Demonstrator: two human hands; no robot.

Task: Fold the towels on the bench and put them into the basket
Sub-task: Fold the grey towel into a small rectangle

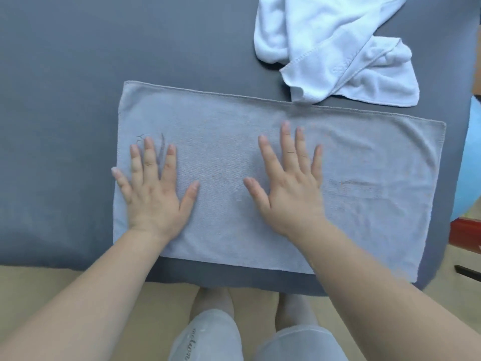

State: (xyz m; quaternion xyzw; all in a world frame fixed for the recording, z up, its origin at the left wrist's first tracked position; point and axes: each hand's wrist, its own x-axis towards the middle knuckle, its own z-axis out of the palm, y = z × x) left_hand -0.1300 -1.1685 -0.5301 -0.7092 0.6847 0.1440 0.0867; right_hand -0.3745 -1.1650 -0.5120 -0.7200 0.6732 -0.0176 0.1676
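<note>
**A:** What lies on the grey bench (pixel 65 87) from where you stand?

**B:** Two towels. A grey towel (pixel 221 152) is spread flat as a long rectangle near the front edge of the bench, its long side running left to right. A white towel (pixel 325 35) lies crumpled at the far right, and one of its corners just overlaps the far edge of the grey towel.

**A:** And the hands?

**B:** Both are palm down on the grey towel. The left hand (pixel 153 196) rests near the towel's left end, fingers straight and spread, the little finger reaching about to the towel's left edge. The right hand (pixel 289 194) rests near the middle, fingers likewise straight and fanned. Neither hand grips or pinches the cloth; they only press on it.

**A:** Any marking on the cloth?

**B:** A small dark embroidered mark (pixel 161 147) shows by the left fingertips. It is too blurred to read.

**A:** What surrounds the bench?

**B:** A tan floor (pixel 39 277) lies below, with the person's pale trousers (pixel 208 334) at the bottom. At the right edge is a rounded light-blue thing (pixel 473 165), possibly a ball, though it is cut off. Under it is something red (pixel 466 235).
</note>
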